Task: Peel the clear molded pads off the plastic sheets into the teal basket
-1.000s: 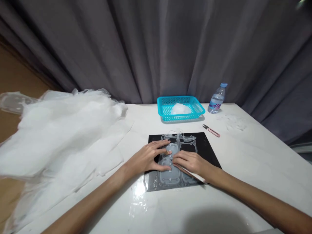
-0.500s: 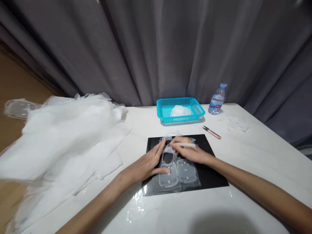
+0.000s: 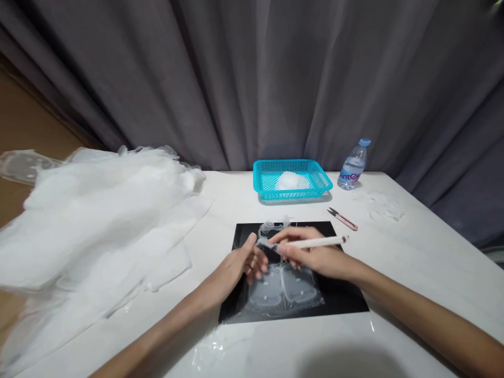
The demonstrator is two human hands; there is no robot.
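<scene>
Head view, standing near the table: right hand point(image 3: 317, 258) is closed round a white pen-shaped tool point(image 3: 321, 242). Tool's long axis runs left-right, nearly level, butt end pointing right and a touch high; working tip is lost in the fingers, can't tell more. It sits over the middle of a black mat point(image 3: 340, 296).

Small grey film piece point(image 3: 266, 243) at the right fingertips, long axis also left-right, dipping slightly to the right. Left hand point(image 3: 236, 265) is loosely spread, thumb up, fingers half curled; thumb tip at the piece's left end, can't tell if touching.

Below: clear plastic sheet with rounded panels point(image 3: 265, 291), flat on the mat, seam between the two near panels running away from the person.

On the white table point(image 3: 244, 349): turquoise basket point(image 3: 291, 195) beyond the mat, white fluff point(image 3: 291, 180) inside. Bottle point(image 3: 352, 170) upright to its right. Pink-handled snips point(image 3: 343, 219) nearer, blades pointing far-left. Pale scraps point(image 3: 384, 208) right of those. Big white heap point(image 3: 94, 220) far left.
</scene>
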